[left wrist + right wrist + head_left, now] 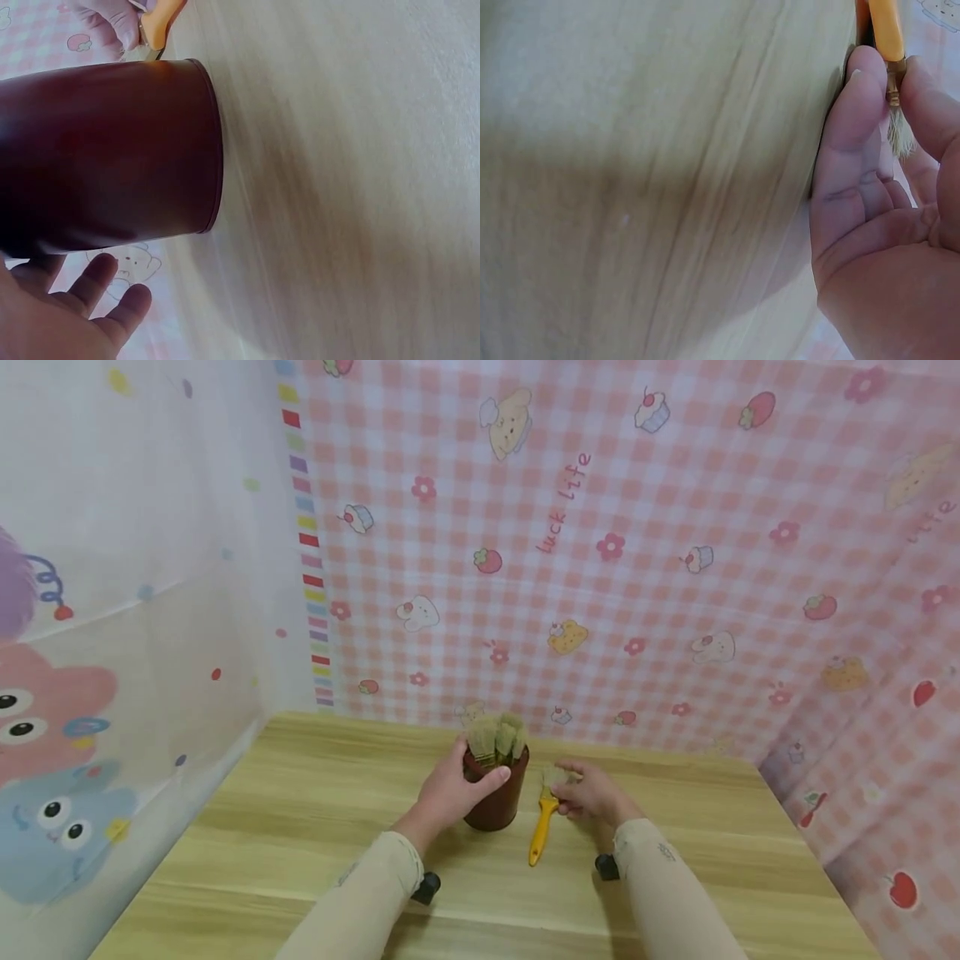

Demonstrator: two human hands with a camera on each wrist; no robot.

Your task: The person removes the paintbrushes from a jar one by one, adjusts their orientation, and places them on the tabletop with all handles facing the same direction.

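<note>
A dark reddish-brown cylindrical cup stands upright on the wooden table, with several pale-bristled brushes poking out of its top. My left hand holds the cup near the rim, thumb across the front; in the left wrist view some of its fingers show spread beside the cup wall. Right of the cup, my right hand pinches a paintbrush by its metal band and bristle end. Its yellow handle slants down toward me in the head view. The cup's inside is mostly hidden.
The wood-grain table reaches back to a pink checked cloth hung behind it and along the right side. A white cartoon-print cloth hangs at the left. Small black devices sit under both wrists.
</note>
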